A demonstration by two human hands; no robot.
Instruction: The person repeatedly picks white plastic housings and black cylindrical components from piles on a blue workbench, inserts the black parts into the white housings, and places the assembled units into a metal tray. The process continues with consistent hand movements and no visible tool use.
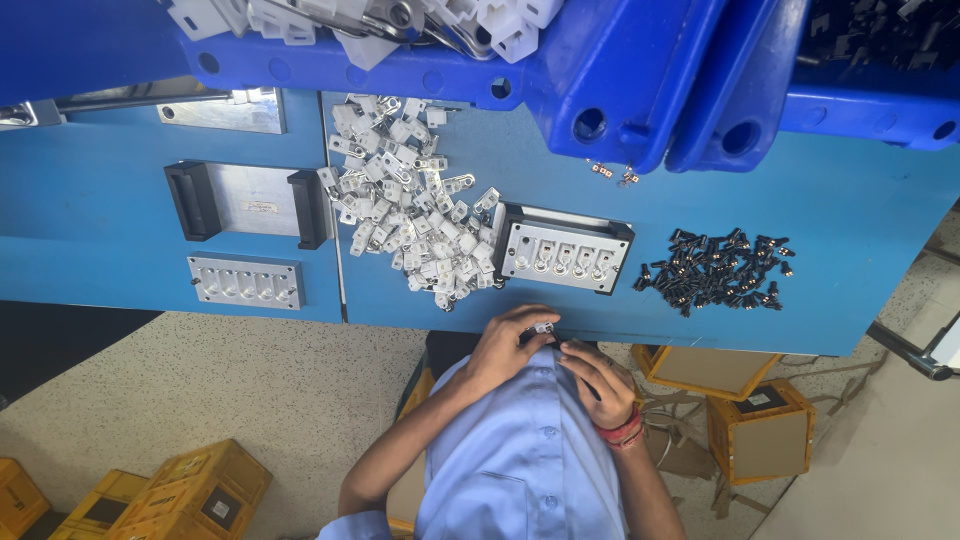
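Observation:
My left hand (505, 345) pinches a small white and metal part (543, 327) at the near edge of the blue table (860, 230). My right hand (598, 378), with red bangles at the wrist, meets it from the right, fingers curled against the same part. Both hands sit close to my chest, just below a metal fixture (563, 250) with black ends and a row of several sockets. A heap of white clips (410, 200) lies left of the fixture. To its right lies a pile of small black pins (715, 270).
Blue plastic bins (620, 70) overhang the far side of the table, one filled with white parts. Two more metal fixtures (247, 200) (245, 282) sit at the left. Yellow crates (200, 490) and brown boxes (762, 430) stand on the speckled floor.

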